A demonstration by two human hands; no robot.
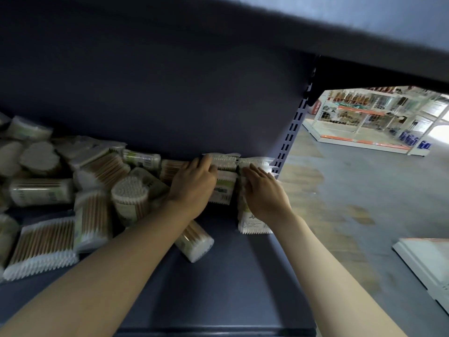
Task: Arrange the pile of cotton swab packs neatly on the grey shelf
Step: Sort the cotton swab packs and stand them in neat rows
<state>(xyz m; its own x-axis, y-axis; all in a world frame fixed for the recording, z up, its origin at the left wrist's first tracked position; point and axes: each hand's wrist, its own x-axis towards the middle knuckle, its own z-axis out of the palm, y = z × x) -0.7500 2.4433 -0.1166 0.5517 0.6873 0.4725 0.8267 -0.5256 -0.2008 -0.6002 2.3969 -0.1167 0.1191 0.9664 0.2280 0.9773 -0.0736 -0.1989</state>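
Lying jumbled at nine o'clock, the pile of cotton swab packs (60,190) is covering the left half of the grey shelf (230,276). A round tub (130,195) is standing near its right edge, another tub (194,242) lying under the left forearm. At twelve o'clock the left hand (194,188) is resting on an upright pack (222,188), fingers fairly straight. Just beside it, at one o'clock, the right hand (264,193) is pressing flat, fingers extended, on a flat pack (252,222) by the slotted upright (291,139).

Single head-worn view, looking forward and down, close over grey shelf (243,288)
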